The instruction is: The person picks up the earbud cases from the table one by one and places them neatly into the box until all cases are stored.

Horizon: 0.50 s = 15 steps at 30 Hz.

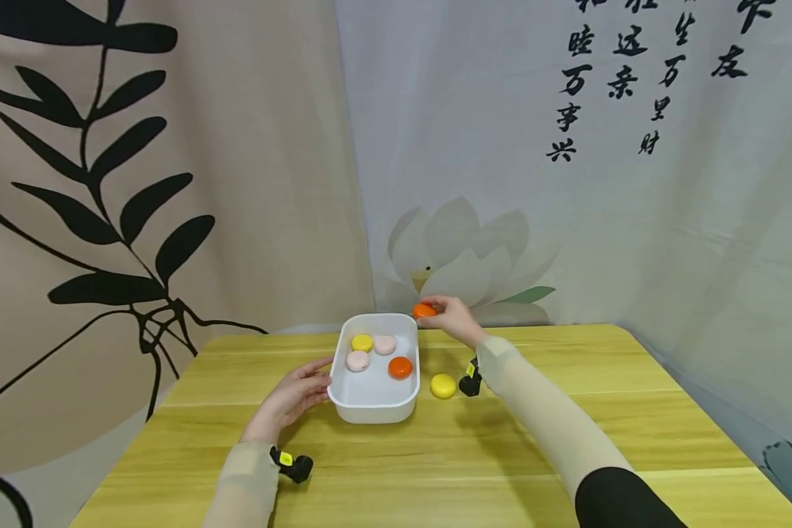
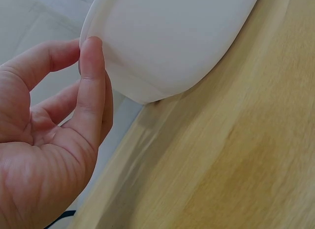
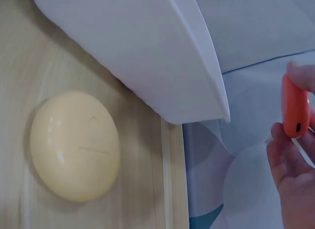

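A white rectangular box [image 1: 372,396] stands on the table, holding a yellow disc [image 1: 361,342], two pale pink discs [image 1: 357,361] and an orange disc [image 1: 400,367]. At its left side my left hand [image 1: 295,397] pinches the rim, as the left wrist view shows at the box edge [image 2: 172,47]. Beyond the box's far right corner, my right hand [image 1: 454,320] holds up another orange disc [image 1: 425,310]. The right wrist view shows this rounded orange disc [image 3: 294,108] between thumb and fingers, with a small dark slot in its edge.
On the wooden table [image 1: 369,477], a glossy yellow disc [image 1: 443,386] lies right of the box, below my right forearm. A printed curtain [image 1: 290,183] hangs behind the table's far edge. Small black devices [image 1: 296,467] are strapped to both wrists.
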Available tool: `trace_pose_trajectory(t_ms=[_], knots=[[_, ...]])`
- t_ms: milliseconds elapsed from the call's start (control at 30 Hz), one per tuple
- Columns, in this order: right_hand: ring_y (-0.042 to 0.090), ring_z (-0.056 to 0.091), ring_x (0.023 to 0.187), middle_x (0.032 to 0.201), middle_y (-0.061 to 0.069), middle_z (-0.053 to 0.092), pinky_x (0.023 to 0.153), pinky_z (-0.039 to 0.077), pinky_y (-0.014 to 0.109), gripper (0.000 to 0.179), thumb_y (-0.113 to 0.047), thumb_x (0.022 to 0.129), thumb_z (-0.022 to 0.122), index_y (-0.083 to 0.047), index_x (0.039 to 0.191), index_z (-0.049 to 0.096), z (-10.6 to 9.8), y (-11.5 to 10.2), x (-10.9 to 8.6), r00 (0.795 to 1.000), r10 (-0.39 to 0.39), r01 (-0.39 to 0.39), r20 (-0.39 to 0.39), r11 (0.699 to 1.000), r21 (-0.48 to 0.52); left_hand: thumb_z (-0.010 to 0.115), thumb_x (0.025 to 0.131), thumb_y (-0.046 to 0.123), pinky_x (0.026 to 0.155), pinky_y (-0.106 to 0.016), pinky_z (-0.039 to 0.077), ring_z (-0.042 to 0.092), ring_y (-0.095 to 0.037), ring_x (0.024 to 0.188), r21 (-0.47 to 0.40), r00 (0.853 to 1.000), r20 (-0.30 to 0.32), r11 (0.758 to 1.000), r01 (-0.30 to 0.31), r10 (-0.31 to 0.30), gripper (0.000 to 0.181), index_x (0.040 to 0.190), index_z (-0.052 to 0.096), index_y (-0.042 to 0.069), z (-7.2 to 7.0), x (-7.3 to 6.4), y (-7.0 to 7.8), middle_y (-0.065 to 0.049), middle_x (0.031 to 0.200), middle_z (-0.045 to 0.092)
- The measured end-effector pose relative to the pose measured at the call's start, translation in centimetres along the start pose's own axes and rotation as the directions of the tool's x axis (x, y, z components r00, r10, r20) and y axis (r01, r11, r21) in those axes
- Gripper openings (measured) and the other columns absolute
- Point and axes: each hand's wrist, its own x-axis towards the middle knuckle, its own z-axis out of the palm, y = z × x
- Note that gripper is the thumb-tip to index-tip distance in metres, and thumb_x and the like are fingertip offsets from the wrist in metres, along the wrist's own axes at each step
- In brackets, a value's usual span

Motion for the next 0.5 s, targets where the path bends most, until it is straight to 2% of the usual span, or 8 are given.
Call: trace_pose_trajectory(t_ms=[200, 500], knots=[[0.027, 0.059, 0.107, 0.124, 0.014, 0.062, 0.092, 0.050, 0.035, 0.055, -0.014, 0.084, 0.076, 0.002, 0.132, 0.057, 0.6, -0.3, 0.3, 1.000, 0.009, -0.009, 0.003, 1.000, -0.003, 0.053, 0.098, 0.004, 0.079, -0.028, 0.055, 0.062, -0.019, 0.084, -0.007, 1.000, 0.026, 1.000, -0.016, 0.016, 0.056, 0.150, 0.030, 0.000, 0.0, 0.0, 0.1, -0.019, 0.112, 0.057], [0.027, 0.059, 0.105, 0.121, 0.016, 0.062, 0.086, 0.053, 0.032, 0.054, -0.012, 0.084, 0.075, 0.003, 0.132, 0.056, 1.0, -1.3, 0.5, 1.000, 0.009, -0.009, 0.015, 1.000, 0.016, 0.054, 0.097, 0.002, 0.078, -0.027, 0.055, 0.062, -0.019, 0.084, -0.020, 0.999, 0.030, 0.999, -0.026, 0.027, 0.057, 0.149, 0.031, -0.001, 0.0, 0.1, 0.0, -0.024, 0.116, 0.055]])
